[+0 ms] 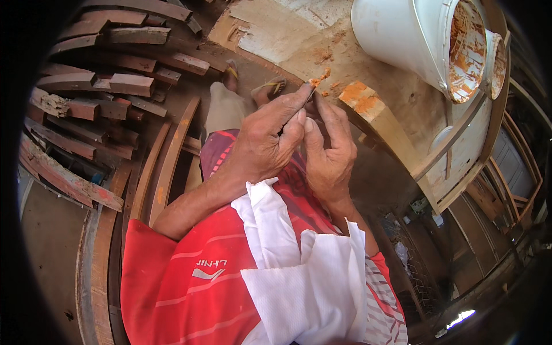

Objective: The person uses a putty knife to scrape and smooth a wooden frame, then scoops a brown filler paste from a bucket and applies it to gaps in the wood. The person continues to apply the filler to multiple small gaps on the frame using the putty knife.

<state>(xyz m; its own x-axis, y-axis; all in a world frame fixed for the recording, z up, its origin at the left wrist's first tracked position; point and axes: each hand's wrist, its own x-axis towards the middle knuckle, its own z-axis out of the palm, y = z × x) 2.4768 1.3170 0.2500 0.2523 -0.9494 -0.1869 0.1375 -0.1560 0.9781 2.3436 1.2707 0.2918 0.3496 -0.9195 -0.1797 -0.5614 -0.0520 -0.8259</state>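
Note:
My left hand (271, 129) and my right hand (330, 151) meet in front of my body, thumbs close together. Orange-brown putty (320, 78) sticks out past my left index fingertip. A thin dark piece shows between the fingertips, mostly hidden; its kind is unclear. My left fingers pinch around it, and my right index finger lies against it; whether the right hand grips it cannot be told. Just right of my hands, a squared wooden beam (384, 116) has orange putty smeared on its end. White cloth (306, 276) hangs over my red shirt.
A white bucket (388, 34), stained orange inside its mouth, lies on its side on a wooden board (297, 56) with putty crumbs. Curved wooden pieces (129, 60) are stacked at the left. A curved wooden frame (465, 172) stands at the right. Sandalled feet (269, 90) show below.

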